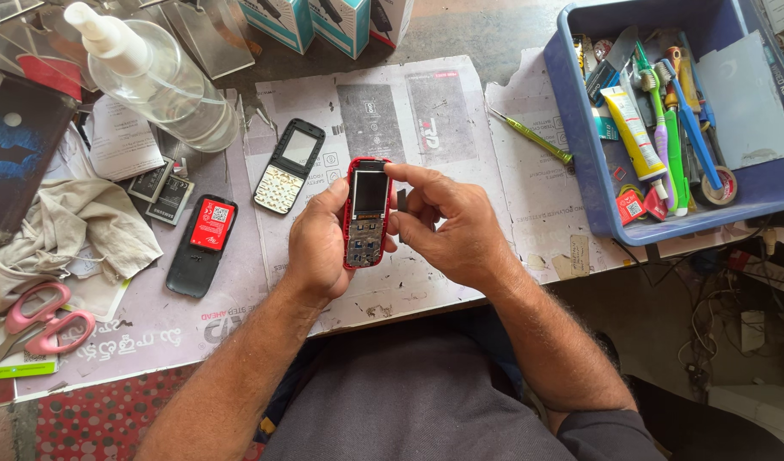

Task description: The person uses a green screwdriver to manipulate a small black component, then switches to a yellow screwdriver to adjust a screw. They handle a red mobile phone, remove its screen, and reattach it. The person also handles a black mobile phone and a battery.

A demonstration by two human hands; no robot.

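Here the red phone body [366, 213], its front cover off and its screen and bare keypad board showing, is held upright above the near edge of the surface [460, 137]. The left hand [319, 248] is closed around the phone's left side and back, thumb on its edge. The right hand [456, 226] rests its forefinger along the phone's top and pinches a small dark part [402, 202] just right of the phone; what that part is cannot be told. The step in hand looks like work on an opened phone, with a small piece being fitted at, or lifted from, its right edge. The next move would call for a steady left grip and fine placing by the right fingertips.

Left of the phone lie the black-and-white keypad cover [289, 166] and, farther left, a dark back cover [201, 245] with a red label. Up and right of the phone lies a green screwdriver [529, 135]; beyond it stands a blue tray [580, 145] of tools. Pink scissors [40, 320] lie far left of the phone
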